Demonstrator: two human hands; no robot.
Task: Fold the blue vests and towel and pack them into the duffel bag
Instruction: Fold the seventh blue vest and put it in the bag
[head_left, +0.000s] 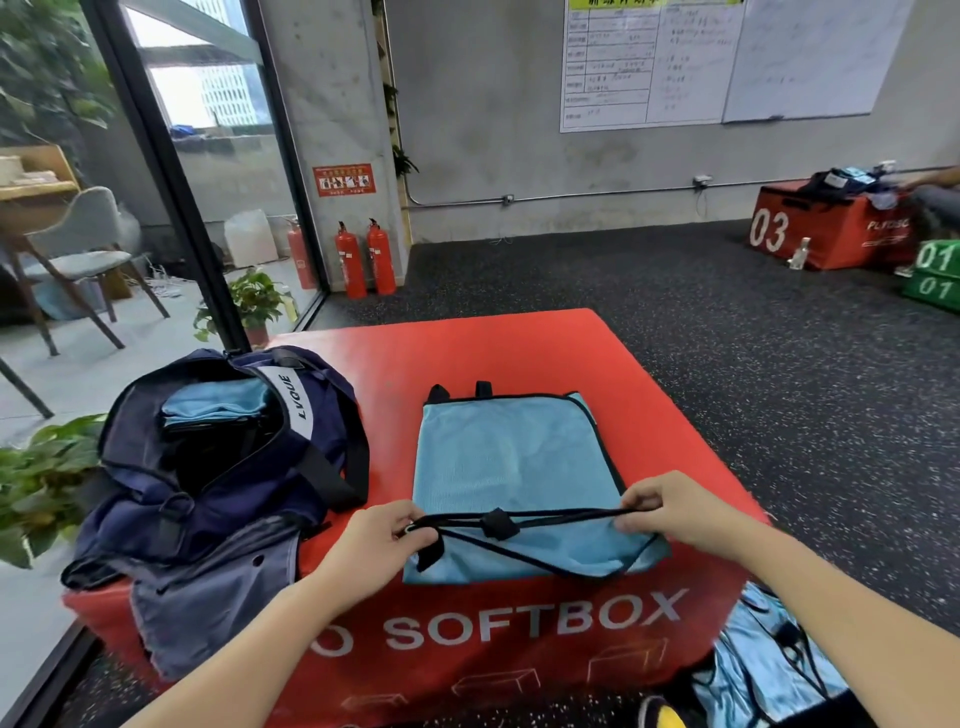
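Observation:
A light blue vest (514, 462) with black trim lies flat on the red soft box (519, 353), partly folded. My left hand (379, 535) pinches its near left corner and black drawstring. My right hand (670, 506) pinches the near right corner, and the cord with its black toggle (500, 524) stretches between both hands. To the left, the navy duffel bag (218, 457) stands open on the box with a folded light blue cloth (213, 402) inside. More light blue vest fabric (769, 665) hangs beside the box at the lower right, under my right forearm.
Potted plants (41, 478) stand left of the box by a glass wall. Two red fire extinguishers (363, 257) stand at the far wall. A red box marked 03 (826, 226) and a green box (935, 278) sit at the far right on dark speckled floor.

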